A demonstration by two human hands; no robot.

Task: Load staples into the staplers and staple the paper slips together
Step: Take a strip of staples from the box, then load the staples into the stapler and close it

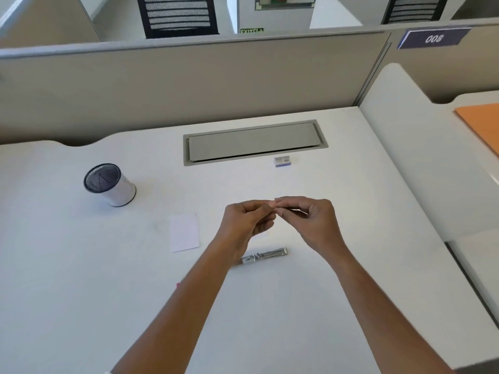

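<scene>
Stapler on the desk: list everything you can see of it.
The stapler is small, narrow and shiny, metal by its look. It lies flat on the white desk, lengthwise left to right, its squared right end a little farther from the person. Its paler left end runs under the left forearm in this view; contact cannot be told. Neither hand holds it: the left hand and right hand pinch a small pale thing beyond it. Open or loaded: unclear.
</scene>
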